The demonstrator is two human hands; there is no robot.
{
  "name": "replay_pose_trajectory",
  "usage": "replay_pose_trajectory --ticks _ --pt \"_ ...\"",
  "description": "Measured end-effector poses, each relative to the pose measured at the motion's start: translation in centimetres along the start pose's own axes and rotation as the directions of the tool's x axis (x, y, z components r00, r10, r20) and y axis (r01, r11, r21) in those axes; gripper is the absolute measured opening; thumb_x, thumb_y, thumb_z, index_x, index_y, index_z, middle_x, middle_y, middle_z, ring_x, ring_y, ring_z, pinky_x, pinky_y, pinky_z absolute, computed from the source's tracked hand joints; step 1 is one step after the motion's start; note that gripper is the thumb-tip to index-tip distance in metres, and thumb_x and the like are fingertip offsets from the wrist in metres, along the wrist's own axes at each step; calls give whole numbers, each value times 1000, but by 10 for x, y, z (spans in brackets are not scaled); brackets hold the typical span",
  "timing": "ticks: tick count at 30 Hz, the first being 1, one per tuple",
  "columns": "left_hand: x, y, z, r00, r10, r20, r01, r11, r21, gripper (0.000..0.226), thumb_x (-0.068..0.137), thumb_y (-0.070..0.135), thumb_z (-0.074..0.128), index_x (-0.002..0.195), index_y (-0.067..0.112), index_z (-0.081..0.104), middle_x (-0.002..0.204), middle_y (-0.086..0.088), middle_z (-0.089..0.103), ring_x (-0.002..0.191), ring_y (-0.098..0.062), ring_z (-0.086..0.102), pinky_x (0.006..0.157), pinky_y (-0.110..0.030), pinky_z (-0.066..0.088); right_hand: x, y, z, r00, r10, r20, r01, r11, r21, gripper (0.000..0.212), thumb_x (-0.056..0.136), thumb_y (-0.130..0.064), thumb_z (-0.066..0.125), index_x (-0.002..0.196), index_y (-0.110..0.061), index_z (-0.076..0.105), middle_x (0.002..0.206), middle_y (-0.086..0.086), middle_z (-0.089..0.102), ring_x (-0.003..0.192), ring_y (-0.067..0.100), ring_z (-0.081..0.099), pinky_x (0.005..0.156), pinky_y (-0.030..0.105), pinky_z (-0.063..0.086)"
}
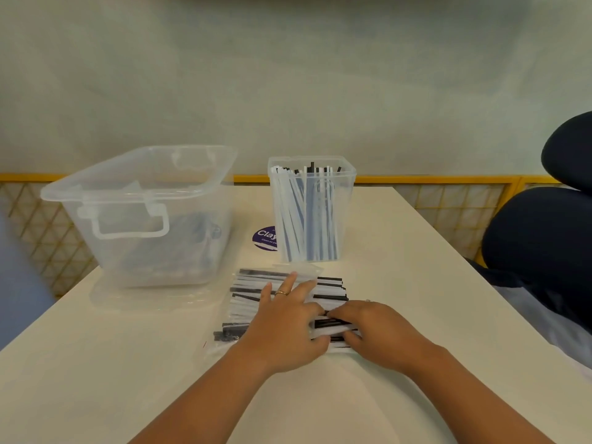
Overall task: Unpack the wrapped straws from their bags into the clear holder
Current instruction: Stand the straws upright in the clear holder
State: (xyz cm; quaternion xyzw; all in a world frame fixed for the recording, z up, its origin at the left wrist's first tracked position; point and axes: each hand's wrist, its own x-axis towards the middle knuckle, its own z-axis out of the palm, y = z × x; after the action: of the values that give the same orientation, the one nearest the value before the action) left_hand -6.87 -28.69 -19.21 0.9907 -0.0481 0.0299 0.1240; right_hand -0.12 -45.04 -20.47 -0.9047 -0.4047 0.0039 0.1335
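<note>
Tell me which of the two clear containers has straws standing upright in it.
The tall narrow holder behind the hands; the wide handled bin on its left holds only bagged items lying flat.

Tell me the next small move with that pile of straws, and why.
Probably close the right hand on a small bundle from the pile of wrapped straws and lift it toward the clear holder. Both hands rest on the pile, the left hand flat, and the holder just behind seems to have room.

A large clear storage bin (141, 216) with a handle stands on the white table (416, 283), toward its far left. Just right of the bin, a round purple sticker (264, 238) lies flat on the tabletop. Behind the bin runs a yellow lattice railing (448, 200), and a dark chair (544, 225) stands far to its right.
</note>
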Motion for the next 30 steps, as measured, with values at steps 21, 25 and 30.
replay_pose_trajectory --ticks 21,25,30 --pt "17 19 -6 998 -51 43 40 975 219 40 98 27 37 135 14 45 152 -1 25 146 -26 3 114 -54 2 -4 0 -4 905 419 -67 -114 391 913 30 97 -20 41 124 -28 54 125 -12 52 115 2 45 94 14 31" --pt "20 27 -9 999 -33 21 26 968 248 37 100 28 33 132 14 44 146 -2 35 146 -26 5 113 -57 -1 -2 -8 5 858 510 52 -109 83 991 43 97 -44 27 125 -23 53 118 -8 57 117 10 47 93 21 36" --pt "21 34 -12 999 -32 -23 36 979 202 30 101 28 31 124 15 45 132 -4 54 146 -19 10 112 -57 -7 3 -11 6 874 482 62 -51 -34 998 60 91 -58 9 118 -30 55 135 -4 51 132 11 39 114 34 20"
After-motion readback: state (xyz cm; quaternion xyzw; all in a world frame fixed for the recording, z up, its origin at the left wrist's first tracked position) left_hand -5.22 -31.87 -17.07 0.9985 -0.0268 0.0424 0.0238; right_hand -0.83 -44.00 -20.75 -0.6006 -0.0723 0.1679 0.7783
